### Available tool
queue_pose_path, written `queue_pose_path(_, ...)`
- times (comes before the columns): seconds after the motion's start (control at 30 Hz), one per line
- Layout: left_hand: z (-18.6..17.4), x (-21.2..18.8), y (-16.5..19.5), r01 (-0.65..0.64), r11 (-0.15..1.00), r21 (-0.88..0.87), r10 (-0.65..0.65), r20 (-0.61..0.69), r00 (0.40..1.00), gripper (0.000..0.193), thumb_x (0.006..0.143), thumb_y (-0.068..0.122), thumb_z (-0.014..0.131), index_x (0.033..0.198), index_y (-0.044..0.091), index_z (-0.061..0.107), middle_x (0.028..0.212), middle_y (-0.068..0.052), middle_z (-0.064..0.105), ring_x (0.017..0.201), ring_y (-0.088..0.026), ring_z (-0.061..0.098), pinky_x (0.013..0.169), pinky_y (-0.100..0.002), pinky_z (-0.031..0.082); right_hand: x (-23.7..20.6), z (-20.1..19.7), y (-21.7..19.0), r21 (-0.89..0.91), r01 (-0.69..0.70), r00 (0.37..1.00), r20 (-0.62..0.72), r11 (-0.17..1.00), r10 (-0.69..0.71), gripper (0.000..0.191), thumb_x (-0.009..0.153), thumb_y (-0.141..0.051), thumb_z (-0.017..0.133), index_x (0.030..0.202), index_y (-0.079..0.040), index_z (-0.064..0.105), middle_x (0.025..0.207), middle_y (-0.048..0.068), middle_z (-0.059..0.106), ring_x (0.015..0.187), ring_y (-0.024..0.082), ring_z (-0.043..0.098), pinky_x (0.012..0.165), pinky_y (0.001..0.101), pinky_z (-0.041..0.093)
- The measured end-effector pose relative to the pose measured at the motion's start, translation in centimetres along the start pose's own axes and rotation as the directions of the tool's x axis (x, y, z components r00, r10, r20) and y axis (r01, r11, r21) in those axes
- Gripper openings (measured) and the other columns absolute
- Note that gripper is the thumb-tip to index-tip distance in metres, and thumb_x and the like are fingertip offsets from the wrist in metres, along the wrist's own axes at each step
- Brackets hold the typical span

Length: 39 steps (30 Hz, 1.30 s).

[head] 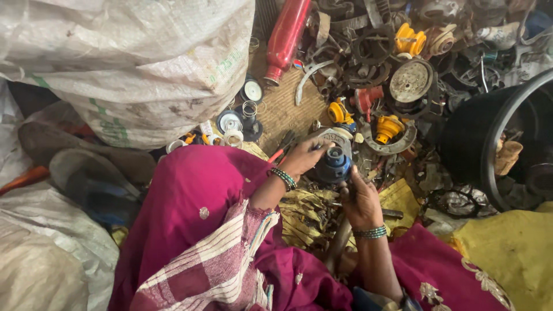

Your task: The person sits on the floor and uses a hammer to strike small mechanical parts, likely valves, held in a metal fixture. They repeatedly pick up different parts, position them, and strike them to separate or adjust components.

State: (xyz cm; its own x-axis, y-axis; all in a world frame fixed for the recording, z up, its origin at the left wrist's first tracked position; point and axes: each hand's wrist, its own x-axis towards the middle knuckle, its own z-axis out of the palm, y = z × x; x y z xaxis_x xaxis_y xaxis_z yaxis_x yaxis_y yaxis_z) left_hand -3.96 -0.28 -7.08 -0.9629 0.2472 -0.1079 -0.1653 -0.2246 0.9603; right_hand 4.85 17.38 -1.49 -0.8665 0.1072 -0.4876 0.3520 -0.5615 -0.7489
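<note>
Holding a round grey motor part with a blue hub (pixel 333 158) over the lap, just in front of the scrap heap. Left hand (pixel 303 156) clasping its rim, fingers closed around the edge, probably to steady it. Right hand (pixel 360 201) wrapped shut on a dark tool handle (pixel 340 236), tip up against the hub; looks like prying or unscrewing. Beaded bangles on both wrists. Yellow cloth (pixel 403 198) under the work, likely catching loose bits. Beyond: yellow plastic fittings (pixel 387 128), perforated metal disc (pixel 410 80), red cylinder (pixel 286 39), black tub (pixel 489 132) at right. Woven mat (pixel 285 106) as floor. White woven sack (pixel 132 63) at left. Cramped, dim sorting spot.
</note>
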Motion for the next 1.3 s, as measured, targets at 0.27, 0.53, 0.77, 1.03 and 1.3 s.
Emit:
queue_pose_path(0.27, -0.2, 0.6, -2.2, 0.158, 0.987, -0.029, -0.159, -0.028, 0.987, 0.034, 0.100, 0.030, 0.071, 0.099, -0.003, 0.079, 0.093, -0.004, 0.074, 0.085, -0.010, 0.062, 0.078, -0.030, 0.050, -0.5, 0.7, -0.5, -0.015, -0.056, 0.997, 0.047, 0.998, 0.057, 0.013, 0.101, -0.019, 0.065, 0.108, -0.008, 0.068, 0.090, -0.002, 0.069, 0.075, 0.007, 0.065, 0.062, 0.0177, 0.054)
queue_pose_path(0.53, -2.1, -0.5, 2.4, 0.193, 0.745, -0.638, -0.314, -0.082, 0.946, 0.019, 0.090, 0.025, 0.070, 0.096, 0.008, 0.074, 0.090, -0.003, 0.074, 0.078, -0.014, 0.069, 0.071, -0.033, 0.056, -3.4, 3.6, -2.0, -0.560, 0.153, 0.952, 0.304, 0.814, 0.030, 0.036, 0.098, -0.013, 0.062, 0.130, 0.002, 0.066, 0.114, 0.010, 0.076, 0.101, 0.017, 0.071, 0.090, 0.0315, 0.057)
queue_pose_path(0.77, -8.7, -5.1, 9.1, -0.250, 0.910, -0.331, 0.112, -0.384, 0.917, 0.016, 0.081, 0.003, 0.073, 0.096, 0.004, 0.075, 0.090, -0.004, 0.074, 0.078, -0.014, 0.067, 0.072, -0.030, 0.054, -4.0, 3.8, -3.9, -0.802, 0.223, 0.958, 0.285, 0.555, 0.026, 0.039, 0.099, -0.021, 0.061, 0.131, 0.002, 0.067, 0.114, 0.014, 0.077, 0.099, 0.023, 0.072, 0.088, 0.0348, 0.056)
queue_pose_path(1.03, -21.5, -27.9, 22.9, 0.120, 0.411, 0.904, 0.770, -0.414, 0.484, 0.018, 0.076, 0.010, 0.085, 0.091, 0.014, 0.076, 0.091, -0.006, 0.076, 0.084, -0.027, 0.073, 0.076, -0.039, 0.054, 4.6, -3.9, -4.1, -0.748, 0.363, 0.918, 0.390, 0.557, -0.073, 0.029, 0.110, -0.009, 0.058, 0.131, 0.011, 0.061, 0.118, 0.026, 0.069, 0.108, 0.032, 0.069, 0.097, 0.0429, 0.057)
queue_pose_path(1.3, -28.0, -45.5, 28.3, 0.772, -0.070, 0.632, 0.775, -0.453, 0.441, 0.016, 0.081, 0.016, 0.076, 0.095, 0.009, 0.075, 0.093, -0.014, 0.071, 0.082, -0.038, 0.069, 0.068, -0.048, 0.051, 10.3, -7.8, -2.0, -0.777, 0.299, 0.914, 0.400, 0.553, 0.067, 0.035, 0.111, -0.014, 0.055, 0.138, 0.008, 0.056, 0.121, 0.026, 0.068, 0.112, 0.032, 0.069, 0.097, 0.0444, 0.057)
